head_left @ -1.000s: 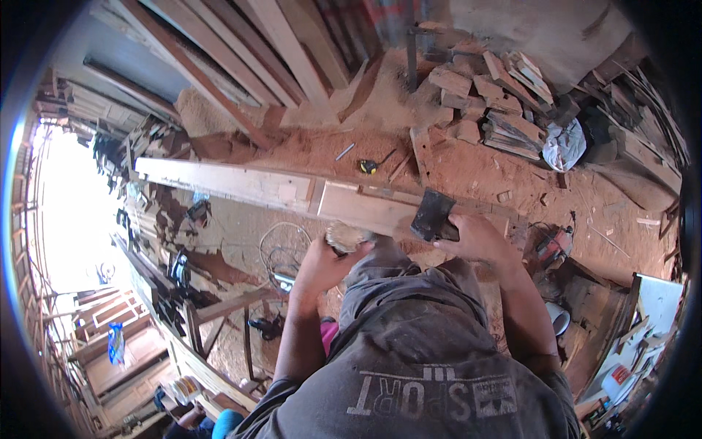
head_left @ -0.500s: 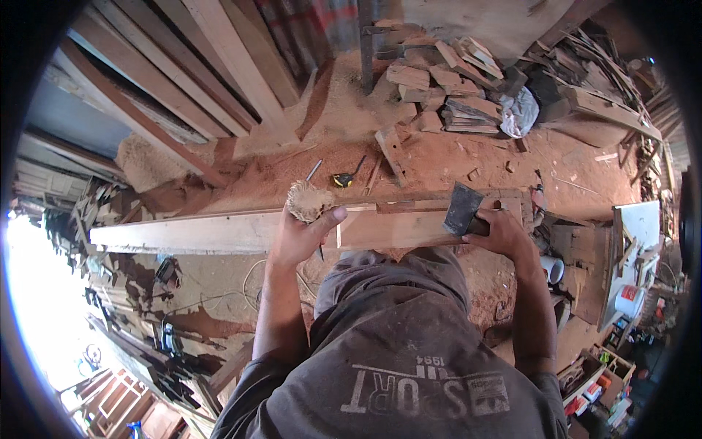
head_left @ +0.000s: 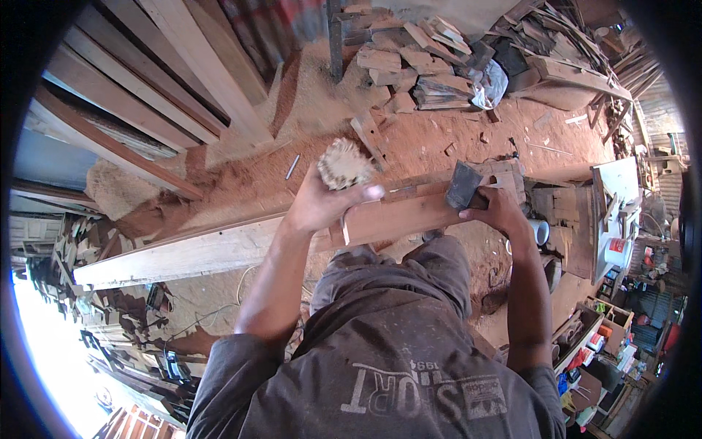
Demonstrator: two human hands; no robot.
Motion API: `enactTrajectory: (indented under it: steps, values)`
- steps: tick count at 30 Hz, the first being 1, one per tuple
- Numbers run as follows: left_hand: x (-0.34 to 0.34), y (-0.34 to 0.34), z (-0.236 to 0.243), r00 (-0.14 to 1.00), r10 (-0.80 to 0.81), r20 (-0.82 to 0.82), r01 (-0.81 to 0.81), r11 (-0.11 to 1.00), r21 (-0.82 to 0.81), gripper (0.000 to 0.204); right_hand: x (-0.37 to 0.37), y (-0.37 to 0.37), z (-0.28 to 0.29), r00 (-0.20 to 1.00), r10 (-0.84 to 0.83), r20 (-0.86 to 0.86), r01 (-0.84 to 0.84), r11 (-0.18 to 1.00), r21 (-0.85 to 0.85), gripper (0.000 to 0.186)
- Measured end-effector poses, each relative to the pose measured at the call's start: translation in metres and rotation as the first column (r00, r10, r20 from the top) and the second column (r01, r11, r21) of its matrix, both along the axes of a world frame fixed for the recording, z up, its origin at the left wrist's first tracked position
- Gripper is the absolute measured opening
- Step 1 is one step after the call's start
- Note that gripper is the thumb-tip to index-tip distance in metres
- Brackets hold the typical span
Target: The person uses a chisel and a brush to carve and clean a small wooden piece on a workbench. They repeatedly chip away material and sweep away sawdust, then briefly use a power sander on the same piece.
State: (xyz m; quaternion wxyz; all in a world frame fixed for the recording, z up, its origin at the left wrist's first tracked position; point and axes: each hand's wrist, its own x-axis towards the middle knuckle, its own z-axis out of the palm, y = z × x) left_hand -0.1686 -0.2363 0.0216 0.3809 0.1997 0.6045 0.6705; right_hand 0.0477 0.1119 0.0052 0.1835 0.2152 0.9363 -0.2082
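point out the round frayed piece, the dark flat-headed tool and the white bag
Round frayed piece [head_left: 344, 164], head view: pale face.
Dark flat-headed tool [head_left: 463, 187], head view: flat of its head.
White bag [head_left: 491, 83], head view: crumpled middle.

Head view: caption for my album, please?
Left grip holds a round frayed tan object, right grip a flat dark object, at a long pale timber.

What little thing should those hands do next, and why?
Maybe lower the pale round thing with the frayed rim onto the wooden piece below. The left hand grips it while the right hand holds a dark block. Both hands are full, so that would probably free one to steady the wood.
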Motion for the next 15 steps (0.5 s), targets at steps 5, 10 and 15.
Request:
enactTrajectory:
  steps: [5, 10, 15]
  values:
    - [-0.007, 0.051, 0.005, 0.992, -0.096, -0.079, 0.101, 0.993, 0.06, 0.052, -0.002, -0.003, 0.005, 0.999, -0.043, -0.024, 0.042, 0.997, -0.057, 0.066]
    - [-0.005, 0.08, -0.007, 0.964, -0.242, -0.113, 0.243, 0.97, -0.005, 0.074, 0.009, 0.005, -0.01, 0.989, 0.025, -0.144, -0.033, 0.998, -0.057, 0.066]
    - [-0.002, 0.086, -0.018, 0.959, -0.254, -0.122, 0.241, 0.964, -0.112, 0.08, 0.003, -0.005, 0.0, 0.995, -0.071, -0.067, 0.063, 0.991, -0.115, 0.065]
